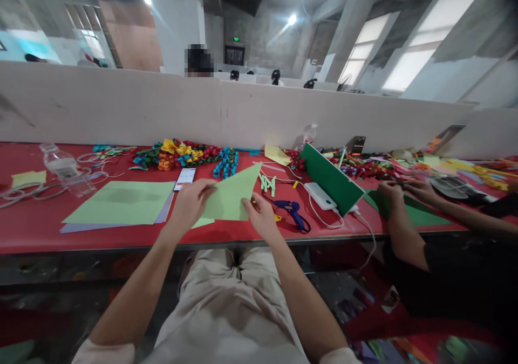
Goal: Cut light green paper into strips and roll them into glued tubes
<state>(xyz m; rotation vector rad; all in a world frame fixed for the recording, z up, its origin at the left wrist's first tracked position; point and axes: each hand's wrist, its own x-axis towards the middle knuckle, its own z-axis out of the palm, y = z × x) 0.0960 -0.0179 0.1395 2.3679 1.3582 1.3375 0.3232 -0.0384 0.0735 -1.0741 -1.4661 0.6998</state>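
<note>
head: pinching green sheet [230,196] in left hand [193,199], right hand [261,215]; likely partway, with strips [267,184] apparently done, flat sheets [121,202] remaining.

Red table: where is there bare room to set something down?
The red table has bare room at front left, between the white cable, the flat green sheet and the front edge. It is crowded right of the held green sheet, around the glue gun and power bank, and along the back with its coloured flowers.

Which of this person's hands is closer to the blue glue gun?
Right: the right hand is just left of the blue glue gun; the left hand is farther left, across the held green sheet.
</note>
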